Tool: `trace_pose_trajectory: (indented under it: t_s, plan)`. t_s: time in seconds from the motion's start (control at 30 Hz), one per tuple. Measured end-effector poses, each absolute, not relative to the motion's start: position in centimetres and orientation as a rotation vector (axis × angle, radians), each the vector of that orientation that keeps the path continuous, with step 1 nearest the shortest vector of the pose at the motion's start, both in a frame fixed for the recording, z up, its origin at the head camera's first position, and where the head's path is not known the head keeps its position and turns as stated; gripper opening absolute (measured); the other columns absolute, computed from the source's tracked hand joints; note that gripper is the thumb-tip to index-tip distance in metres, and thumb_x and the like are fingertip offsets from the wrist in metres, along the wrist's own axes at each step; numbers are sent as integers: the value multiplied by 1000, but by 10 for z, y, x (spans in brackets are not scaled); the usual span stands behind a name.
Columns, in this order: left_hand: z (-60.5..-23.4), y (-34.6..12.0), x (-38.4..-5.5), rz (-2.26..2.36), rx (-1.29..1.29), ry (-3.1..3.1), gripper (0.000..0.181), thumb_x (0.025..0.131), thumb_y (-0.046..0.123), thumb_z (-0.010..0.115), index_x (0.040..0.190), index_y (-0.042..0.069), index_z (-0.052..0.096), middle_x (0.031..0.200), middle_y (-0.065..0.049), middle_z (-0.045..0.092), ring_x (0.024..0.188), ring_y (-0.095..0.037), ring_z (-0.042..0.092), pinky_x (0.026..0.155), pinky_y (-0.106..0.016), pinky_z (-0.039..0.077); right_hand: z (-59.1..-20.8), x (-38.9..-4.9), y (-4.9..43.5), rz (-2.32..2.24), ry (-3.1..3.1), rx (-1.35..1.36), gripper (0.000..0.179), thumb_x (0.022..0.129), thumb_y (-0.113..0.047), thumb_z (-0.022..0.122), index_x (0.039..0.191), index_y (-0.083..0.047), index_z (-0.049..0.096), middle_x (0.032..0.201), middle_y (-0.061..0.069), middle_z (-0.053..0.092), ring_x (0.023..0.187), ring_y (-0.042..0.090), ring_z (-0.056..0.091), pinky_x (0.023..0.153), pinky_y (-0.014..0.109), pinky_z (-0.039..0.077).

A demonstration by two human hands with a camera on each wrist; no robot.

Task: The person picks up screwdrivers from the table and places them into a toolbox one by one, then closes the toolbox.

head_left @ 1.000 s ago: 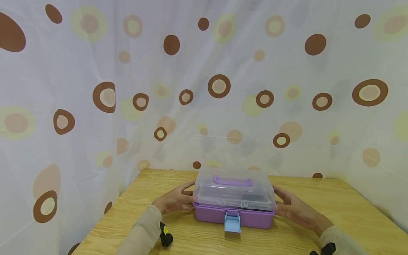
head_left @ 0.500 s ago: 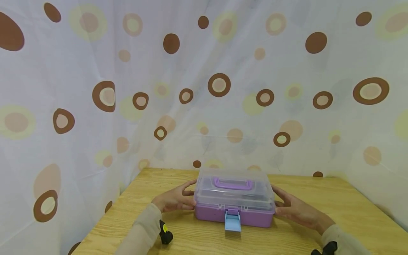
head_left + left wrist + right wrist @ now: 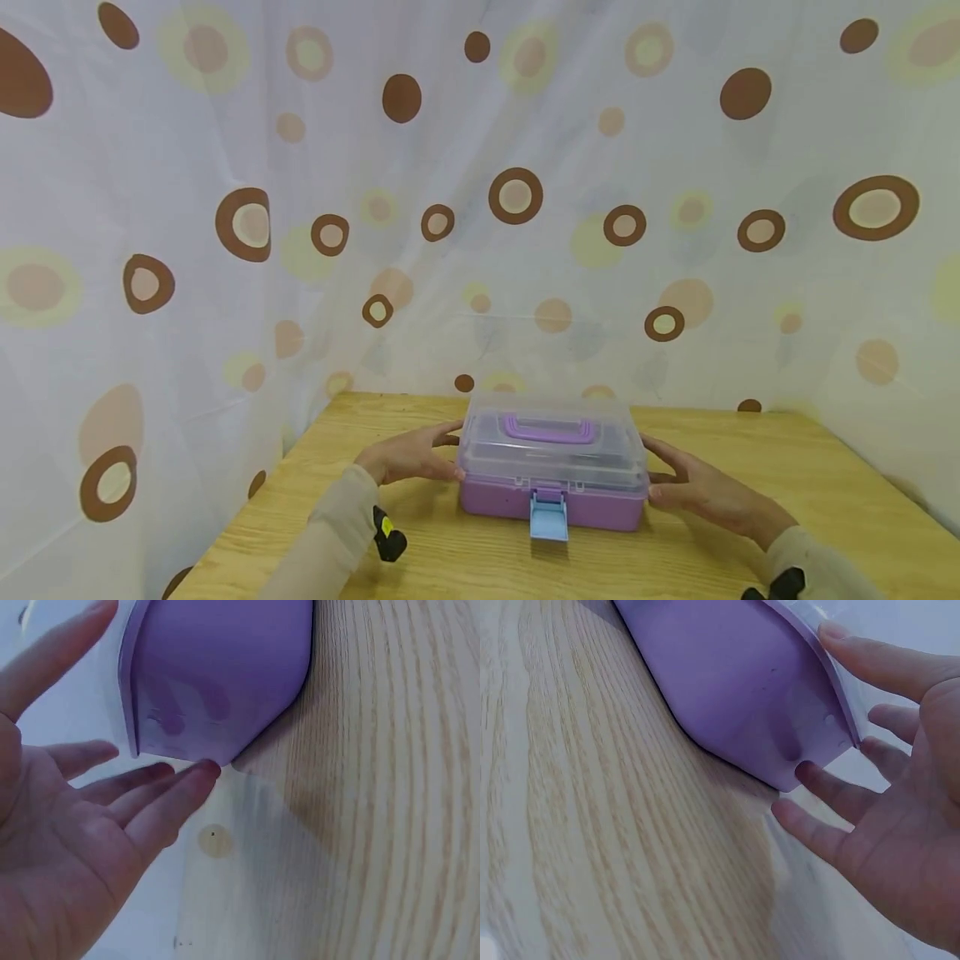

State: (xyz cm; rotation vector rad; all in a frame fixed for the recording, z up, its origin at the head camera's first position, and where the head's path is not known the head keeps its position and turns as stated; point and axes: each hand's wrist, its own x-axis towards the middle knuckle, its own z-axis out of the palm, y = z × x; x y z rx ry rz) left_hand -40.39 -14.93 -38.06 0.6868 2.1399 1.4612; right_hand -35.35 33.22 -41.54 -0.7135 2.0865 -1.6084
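Note:
A purple plastic storage box (image 3: 498, 498) stands on the table with its clear lid (image 3: 551, 460) down over the base. A purple handle (image 3: 550, 433) lies on top, and the light blue latch (image 3: 549, 518) hangs unfastened at the front. My left hand (image 3: 408, 457) is at the box's left end, fingers extended and spread; the left wrist view shows the palm facing the purple end wall (image 3: 225, 667). At the opposite end, my right hand (image 3: 708, 498) has its fingers spread, fingertips close to the right end wall (image 3: 727, 690). Whether the fingertips touch the box is hard to tell.
The wooden table (image 3: 450, 558) extends around the box. Behind it and along the left and right hangs a white curtain (image 3: 450, 267) with brown and yellow dots. A black wrist device (image 3: 389, 535) sits on the left sleeve, another (image 3: 780, 585) on the right.
The lid has settled down onto the base, closing the gap seen at its front right. Both hands have stayed at the ends of the box, with only slight finger movement.

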Motion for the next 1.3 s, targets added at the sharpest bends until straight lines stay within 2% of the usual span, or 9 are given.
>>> trace_pose_trajectory:
  t_s: [0.13, 0.23, 0.3, 0.4, 0.53, 0.7, 1.0, 1.13, 1.3]
  plan:
    - [-370, -148, -394, 1366, 698, 2314, 111, 86, 20, 86, 167, 13, 10, 168, -21, 17, 137, -41, 48, 114, -59, 34, -406, -344, 333, -1525, 2292, -732, 78, 109, -17, 54, 166, -8, 2, 169, 24, 0, 146, 53, 28, 109, 57, 42]
    - [-363, -143, -389, 1244, 771, 2471, 119, 83, 27, 88, 167, 14, 5, 171, -18, 6, 149, -44, 28, 117, -64, 23, -397, -335, 337, -1478, 2447, -736, 78, 107, -17, 57, 165, -4, 7, 166, 30, 9, 138, 56, 38, 104, 61, 45]
    - [-357, -139, -386, 1142, 862, 2577, 123, 82, 33, 88, 167, 13, 2, 171, -17, -3, 153, -42, 13, 119, -63, 20, -391, -327, 341, -1478, 2509, -709, 77, 107, -18, 59, 165, -3, 10, 161, 33, 21, 134, 55, 44, 102, 57, 48]
    - [-346, -130, -381, 1018, 1045, 2727, 126, 80, 38, 88, 167, 12, -1, 171, -16, -10, 155, -38, 2, 120, -60, 20, -383, -317, 345, -1458, 2564, -722, 66, 108, -17, 57, 160, 1, 22, 144, 32, 42, 125, 49, 55, 96, 45, 54]
    - [-334, -118, -373, 932, 1288, 2854, 121, 81, 38, 88, 167, 12, 7, 172, -13, -4, 155, -37, 10, 117, -59, 27, -378, -305, 346, -1414, 2554, -839, 41, 108, -12, 55, 144, 6, 46, 123, 23, 56, 114, 33, 64, 88, 32, 56]
    - [-326, -100, -361, 827, 1518, 2868, 109, 83, 40, 87, 166, 15, 20, 172, -6, 13, 153, -32, 22, 117, -55, 32, -382, -297, 332, -1350, 2447, -1001, 24, 108, -8, 53, 128, 3, 60, 119, 22, 63, 107, 24, 67, 85, 30, 56]
    - [-336, -79, -356, 539, 1649, 2937, 105, 81, 48, 86, 163, 11, 32, 170, -6, 21, 155, -24, 15, 121, -42, 24, -393, -299, 272, -1294, 2391, -1023, 33, 108, -14, 56, 134, 6, 62, 124, 17, 68, 108, 20, 67, 87, 24, 53]
    - [-340, -74, -358, 433, 1643, 2964, 111, 77, 56, 87, 162, 11, 33, 169, -6, 23, 156, -27, 13, 122, -45, 20, -398, -301, 256, -1253, 2421, -1018, 36, 107, -17, 58, 133, 7, 63, 124, 16, 69, 107, 19, 67, 88, 34, 56]
    - [-352, -66, -358, 173, 1622, 3054, 116, 73, 72, 81, 163, 15, 34, 168, -6, 27, 155, -31, 19, 120, -55, 25, -409, -302, 241, -1215, 2468, -983, 41, 105, -17, 62, 133, 13, 60, 122, 17, 69, 103, 20, 69, 88, 47, 57]
